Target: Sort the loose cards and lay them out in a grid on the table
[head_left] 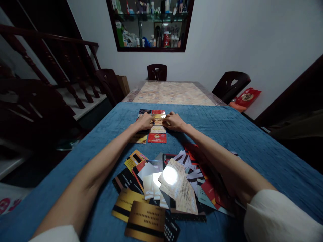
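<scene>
Both hands reach forward to two columns of plastic cards laid out on a blue cloth. My left hand (144, 121) is closed, its fingertips at the left edge of a gold-orange card (158, 122) in the right column. At that card's right edge, the curled fingers of my right hand (174, 121) hold it. Above it lies a red card (158, 111); below are a pale card (157, 129) and a red card with a round emblem (156, 138). My left hand partly covers the left column, where a black card (145, 111) and a gold card (138, 138) show.
A loose, overlapping pile of cards lies nearer me, with a gold striped card (145, 220) in front and a beige card (186, 198) on top. The blue cloth (101, 148) covers the near table. Chairs stand around the patterned far end (176, 92).
</scene>
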A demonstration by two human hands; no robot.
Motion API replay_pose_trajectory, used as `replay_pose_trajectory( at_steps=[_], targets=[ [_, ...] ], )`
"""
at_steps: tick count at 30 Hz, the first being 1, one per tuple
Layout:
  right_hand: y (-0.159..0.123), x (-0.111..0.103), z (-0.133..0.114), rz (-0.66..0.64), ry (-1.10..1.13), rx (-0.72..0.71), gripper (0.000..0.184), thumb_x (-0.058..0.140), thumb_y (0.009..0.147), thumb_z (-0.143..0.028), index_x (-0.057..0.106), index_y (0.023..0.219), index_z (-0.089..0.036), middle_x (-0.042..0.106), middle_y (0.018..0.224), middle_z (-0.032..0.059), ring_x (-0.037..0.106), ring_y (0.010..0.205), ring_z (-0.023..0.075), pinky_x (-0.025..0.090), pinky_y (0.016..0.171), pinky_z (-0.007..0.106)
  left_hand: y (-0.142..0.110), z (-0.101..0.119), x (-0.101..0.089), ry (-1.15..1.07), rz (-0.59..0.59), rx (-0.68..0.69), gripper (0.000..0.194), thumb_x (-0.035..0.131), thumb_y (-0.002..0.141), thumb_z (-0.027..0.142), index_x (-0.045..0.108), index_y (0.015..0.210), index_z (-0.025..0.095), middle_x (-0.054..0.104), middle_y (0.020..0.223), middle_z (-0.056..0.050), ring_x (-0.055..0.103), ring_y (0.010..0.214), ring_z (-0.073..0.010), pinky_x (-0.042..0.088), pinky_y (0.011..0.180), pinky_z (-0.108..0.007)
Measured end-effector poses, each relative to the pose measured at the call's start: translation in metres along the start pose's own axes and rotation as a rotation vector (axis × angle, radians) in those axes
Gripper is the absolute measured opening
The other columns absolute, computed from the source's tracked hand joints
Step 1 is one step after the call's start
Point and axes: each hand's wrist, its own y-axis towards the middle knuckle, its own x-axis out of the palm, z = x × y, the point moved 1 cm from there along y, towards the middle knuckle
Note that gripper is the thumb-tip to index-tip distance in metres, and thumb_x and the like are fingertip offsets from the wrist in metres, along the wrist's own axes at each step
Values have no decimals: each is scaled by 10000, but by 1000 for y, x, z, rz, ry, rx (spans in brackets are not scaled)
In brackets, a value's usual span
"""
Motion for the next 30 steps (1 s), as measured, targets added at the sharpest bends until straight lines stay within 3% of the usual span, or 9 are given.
replay_pose_trajectory(
  at_steps=[18,24,30],
  targets=[
    [0,-7,-7,-43,-16,22,336,489,950,-353,726,1147,-219,659,1252,130,485,1121,323,379,817,402,-5,7,-5,16,-13,-3,299,522,832,208,754,1021,201,681,1124,-130,495,1149,-332,421,901,-449],
    [-6,-9,-6,-12,-11,28,355,467,966,-362,703,1177,-204,650,1269,130,464,1150,328,355,807,398,-18,15,-10,-5,79,-8,288,483,878,202,731,1019,167,656,1166,-150,475,1158,-332,416,902,-487],
    [-29,-12,-9,74,26,-61,282,541,918,-277,717,1126,-207,688,1189,125,463,1108,313,324,781,391,-48,32,-11,-34,191,48,252,503,883,215,723,993,159,650,1135,-143,461,1169,-327,408,925,-507]
  ],
)
